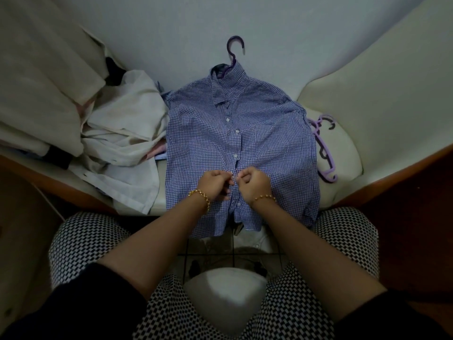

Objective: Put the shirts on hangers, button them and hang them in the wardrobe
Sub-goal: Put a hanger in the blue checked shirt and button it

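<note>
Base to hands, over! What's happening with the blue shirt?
Left hand and right hand both pinching the blue checked shirt at its button strip. Shirt on purple hanger, several buttons closed. Nothing blocking; white shirts left, spare hangers right.

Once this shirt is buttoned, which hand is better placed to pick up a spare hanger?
Right. The right hand sits nearer the lilac hangers, which lie just right of the checked shirt; the left hand would have to cross over it. Both hands now pinch the shirt front.
</note>
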